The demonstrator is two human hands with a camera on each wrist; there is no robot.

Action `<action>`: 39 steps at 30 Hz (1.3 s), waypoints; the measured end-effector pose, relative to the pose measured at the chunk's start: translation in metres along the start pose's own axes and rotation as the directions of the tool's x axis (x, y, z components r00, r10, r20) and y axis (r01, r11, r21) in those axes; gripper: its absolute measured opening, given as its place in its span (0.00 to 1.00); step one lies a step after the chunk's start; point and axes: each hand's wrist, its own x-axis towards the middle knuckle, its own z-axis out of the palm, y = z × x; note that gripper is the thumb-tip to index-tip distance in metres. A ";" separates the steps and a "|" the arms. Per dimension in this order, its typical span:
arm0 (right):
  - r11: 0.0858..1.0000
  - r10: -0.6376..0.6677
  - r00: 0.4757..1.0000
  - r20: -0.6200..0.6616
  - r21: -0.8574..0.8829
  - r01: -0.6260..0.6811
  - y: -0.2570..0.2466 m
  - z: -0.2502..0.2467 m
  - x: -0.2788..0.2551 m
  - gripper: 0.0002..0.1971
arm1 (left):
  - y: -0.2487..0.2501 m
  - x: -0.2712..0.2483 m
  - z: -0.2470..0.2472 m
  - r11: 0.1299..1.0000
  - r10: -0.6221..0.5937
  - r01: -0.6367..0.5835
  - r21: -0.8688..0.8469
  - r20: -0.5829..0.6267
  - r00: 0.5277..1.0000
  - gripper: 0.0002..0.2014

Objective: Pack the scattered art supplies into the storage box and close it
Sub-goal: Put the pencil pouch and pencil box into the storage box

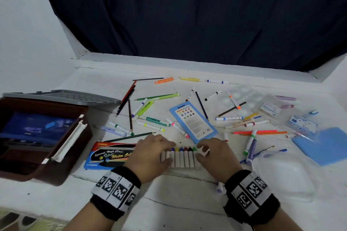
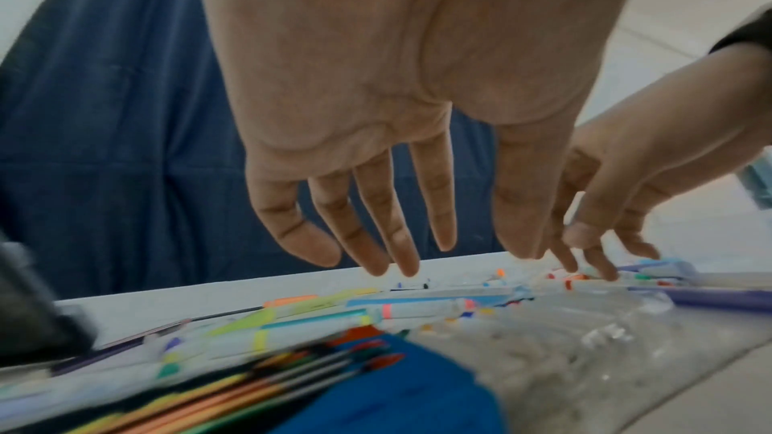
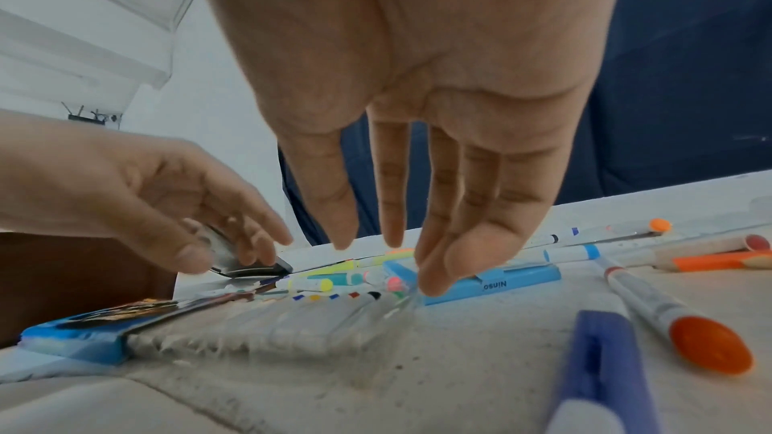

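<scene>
A clear tray of white paint tubes [image 1: 183, 158] with coloured caps lies in front of me, its left end by the Nikki water colour box [image 1: 110, 154]. My left hand [image 1: 155, 151] lies over the tray's left end, fingers relaxed and spread [image 2: 376, 226], holding nothing. My right hand [image 1: 214, 152] hovers at the right end, and its straight fingers [image 3: 397, 226] point down at the tray [image 3: 292, 319]. The brown storage box [image 1: 62, 170] stands open at the left with its grey lid [image 1: 62, 96] tipped back. Markers and pencils [image 1: 150, 122] lie scattered beyond.
A blue Ninso pencil case [image 1: 193, 121] lies just behind the tray. A clear palette [image 1: 242, 99] and small packets sit at the far right, with a blue pad [image 1: 326, 146] and a clear plastic container [image 1: 285, 174] near my right wrist. A dark curtain [image 1: 187, 14] hangs behind.
</scene>
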 end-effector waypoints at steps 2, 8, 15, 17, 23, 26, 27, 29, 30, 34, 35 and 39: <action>0.999 0.048 0.999 0.021 -0.010 -0.047 0.000 0.003 -0.002 0.17 | -0.016 -0.011 -0.008 0.995 -0.092 0.091 0.028 0.042 0.995 0.32; 0.988 0.129 0.979 0.158 -0.102 -0.114 -0.007 0.007 -0.005 0.22 | -0.060 -0.034 -0.018 0.950 -0.288 0.255 0.180 0.195 0.937 0.46; 0.993 0.090 0.982 0.166 -0.089 -0.076 -0.023 0.013 -0.009 0.16 | -0.065 -0.034 -0.015 0.957 -0.231 0.190 0.219 0.181 0.956 0.42; 0.994 0.080 0.982 0.171 -0.093 -0.065 -0.028 0.014 -0.013 0.15 | -0.055 -0.030 -0.011 0.959 -0.205 0.159 0.235 0.184 0.961 0.42; 0.990 0.088 0.985 0.149 0.099 -0.103 -0.035 0.024 -0.015 0.16 | -0.033 -0.026 -0.003 0.969 -0.160 0.118 0.215 0.188 0.969 0.38; 0.983 0.062 0.986 0.155 0.163 -0.088 -0.040 0.035 -0.019 0.15 | -0.020 -0.021 0.003 0.972 -0.127 0.082 0.222 0.198 0.972 0.39; 0.981 0.063 0.987 0.148 0.170 -0.088 -0.041 0.037 -0.020 0.15 | -0.016 -0.019 0.004 0.971 -0.119 0.072 0.228 0.202 0.972 0.40; 0.975 0.092 0.985 0.148 0.189 -0.120 -0.040 0.041 -0.022 0.16 | -0.012 -0.019 0.005 0.968 -0.111 0.059 0.242 0.209 0.971 0.42; 0.970 0.109 0.982 0.152 0.200 -0.138 -0.039 0.042 -0.022 0.15 | -0.012 -0.019 0.004 0.969 -0.105 0.051 0.242 0.214 0.971 0.43; 0.959 0.145 0.976 0.165 0.219 -0.179 -0.035 0.042 -0.023 0.17 | -0.027 -0.033 -0.007 0.978 -0.161 0.129 0.161 0.204 0.966 0.43; 0.955 0.153 0.974 0.164 0.230 -0.189 -0.035 0.042 -0.024 0.18 | -0.035 -0.040 -0.010 0.976 -0.195 0.174 0.130 0.165 0.967 0.42; 0.934 0.159 0.970 0.182 0.291 -0.208 -0.042 0.041 -0.026 0.18 | -0.072 -0.074 -0.007 0.933 -0.358 0.358 -0.023 0.014 0.934 0.36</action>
